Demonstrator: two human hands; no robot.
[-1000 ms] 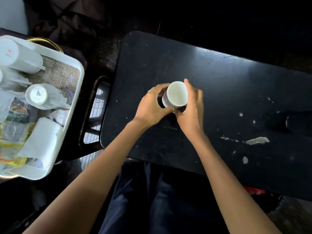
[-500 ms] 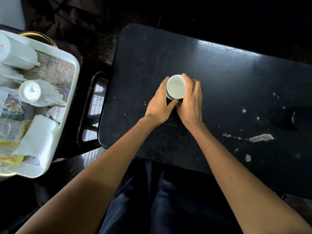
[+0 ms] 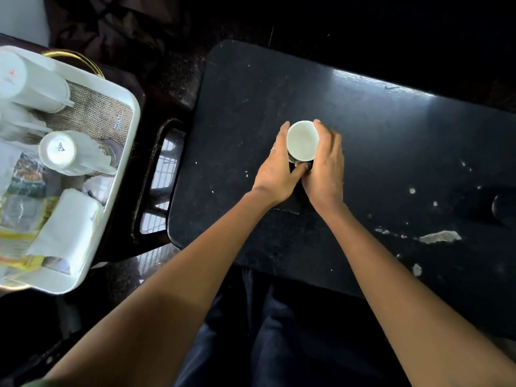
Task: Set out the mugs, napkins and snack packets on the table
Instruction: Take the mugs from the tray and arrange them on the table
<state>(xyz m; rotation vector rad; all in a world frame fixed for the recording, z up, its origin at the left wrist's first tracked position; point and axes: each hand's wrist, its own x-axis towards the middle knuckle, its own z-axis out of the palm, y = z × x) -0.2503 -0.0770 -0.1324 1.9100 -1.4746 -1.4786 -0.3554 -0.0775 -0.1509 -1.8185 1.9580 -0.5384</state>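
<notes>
both hands on the first mug, easy to knock it

my left hand (image 3: 275,170) and right hand (image 3: 325,166) cupped the mug (image 3: 302,141) between them on the table (image 3: 391,121); pulling away unevenly could've tipped it.

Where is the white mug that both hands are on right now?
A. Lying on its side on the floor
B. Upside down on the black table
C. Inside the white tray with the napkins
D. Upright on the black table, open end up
D: the white mug stands on the black table with its open mouth facing up, the left hand and right hand cupping its sides, well apart from the white tray.
</notes>
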